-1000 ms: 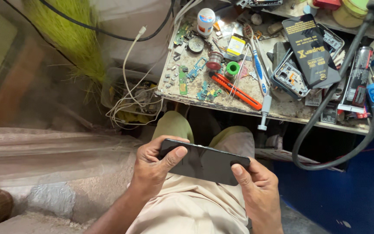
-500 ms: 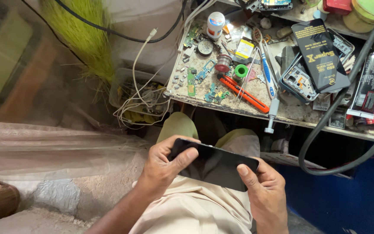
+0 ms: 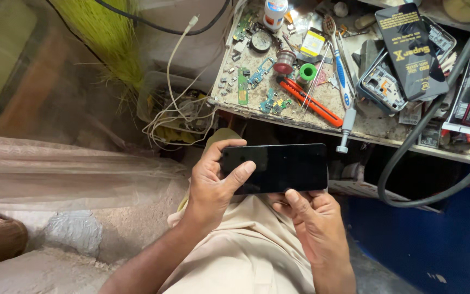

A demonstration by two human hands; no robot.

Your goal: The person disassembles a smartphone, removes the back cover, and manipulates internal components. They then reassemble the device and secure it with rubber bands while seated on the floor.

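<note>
A black smartphone [image 3: 281, 167] with a dark screen lies sideways over my lap, held by both hands. My left hand [image 3: 216, 182] grips its left end, thumb resting on the glass and fingers curled over the top edge. My right hand [image 3: 311, 220] supports it from below at the lower right edge, thumb tip touching the bottom rim. The phone hangs just below the front edge of a cluttered workbench [image 3: 300, 122].
The workbench carries small circuit boards [image 3: 244, 87], an orange utility knife [image 3: 310, 101], a toothbrush [image 3: 339, 65], a green tape roll [image 3: 307, 72], a black flat box [image 3: 410, 49] and an opened phone body [image 3: 382, 84]. A thick black cable [image 3: 409, 163] loops at right. White wires [image 3: 178, 117] tangle at left.
The phone has risen and levelled out from a tilt. My left thumb has come further onto the screen, and my right hand has shifted under the lower edge.
</note>
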